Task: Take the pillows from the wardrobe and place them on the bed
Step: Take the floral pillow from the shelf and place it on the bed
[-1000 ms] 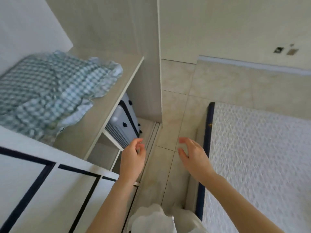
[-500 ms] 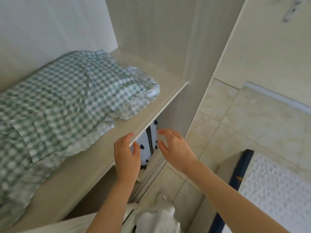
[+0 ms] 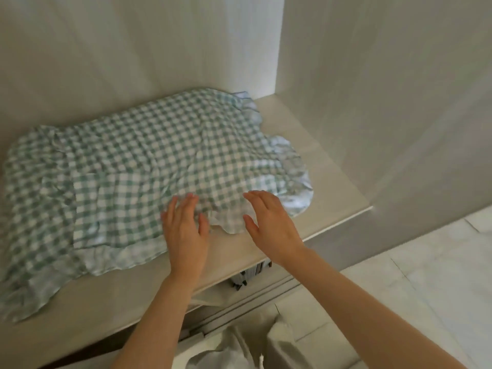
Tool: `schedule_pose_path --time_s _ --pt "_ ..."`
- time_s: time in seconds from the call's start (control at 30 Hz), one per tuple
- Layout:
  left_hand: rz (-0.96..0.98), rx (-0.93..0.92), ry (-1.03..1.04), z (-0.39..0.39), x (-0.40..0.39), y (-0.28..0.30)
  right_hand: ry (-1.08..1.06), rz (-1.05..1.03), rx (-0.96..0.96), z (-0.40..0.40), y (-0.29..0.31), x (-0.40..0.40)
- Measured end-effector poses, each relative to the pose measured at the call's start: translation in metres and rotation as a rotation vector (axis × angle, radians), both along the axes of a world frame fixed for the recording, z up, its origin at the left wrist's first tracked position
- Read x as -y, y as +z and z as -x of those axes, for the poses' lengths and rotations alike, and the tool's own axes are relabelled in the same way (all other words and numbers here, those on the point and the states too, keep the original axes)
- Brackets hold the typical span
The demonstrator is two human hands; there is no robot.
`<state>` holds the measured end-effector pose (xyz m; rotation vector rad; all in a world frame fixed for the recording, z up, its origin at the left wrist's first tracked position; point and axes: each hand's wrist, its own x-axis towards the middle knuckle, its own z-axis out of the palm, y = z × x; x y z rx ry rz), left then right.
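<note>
The pillow (image 3: 149,161) is a green-and-white gingham check with a paler, washed-out ruffle round the edge. The wardrobe shelf (image 3: 319,182) under it is a pale cream, and the wardrobe walls (image 3: 133,49) are whitish with a faint wood-grain streak. The floor tiles (image 3: 439,275) are white, lightly marbled.

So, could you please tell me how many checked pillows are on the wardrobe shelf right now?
2, it appears. One checked pillow lies on top, toward the shelf's right; a second pillow lies beneath it, sticking out at front left. More could be hidden underneath.
</note>
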<state>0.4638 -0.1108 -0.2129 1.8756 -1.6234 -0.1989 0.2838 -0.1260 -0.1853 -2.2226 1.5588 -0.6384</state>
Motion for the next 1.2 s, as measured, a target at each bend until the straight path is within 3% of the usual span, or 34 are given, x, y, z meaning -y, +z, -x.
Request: schedule_pose_path --time_s 0.17,0.33,0.63,0.97,1.2 --pt "-0.045 0.136 0.137 -0.010 0.019 0.002 0.192 0.032 -0.059 0.000 -0.002 0.055" --pt "-0.170 0.298 0.207 -0.030 0.026 -0.006 0.388 0.089 -0.260 -0.021 -0.009 0.095" --pt "-0.140 0.589 0.182 -0.066 0.022 -0.024 0.472 0.227 -0.652 -0.033 -0.037 0.130" --pt "0.065 0.512 0.278 -0.079 0.042 -0.023 0.351 0.199 -0.702 -0.042 -0.035 0.146" --pt "0.107 0.445 0.294 -0.078 0.041 -0.016 0.298 0.185 -0.667 -0.046 -0.027 0.135"
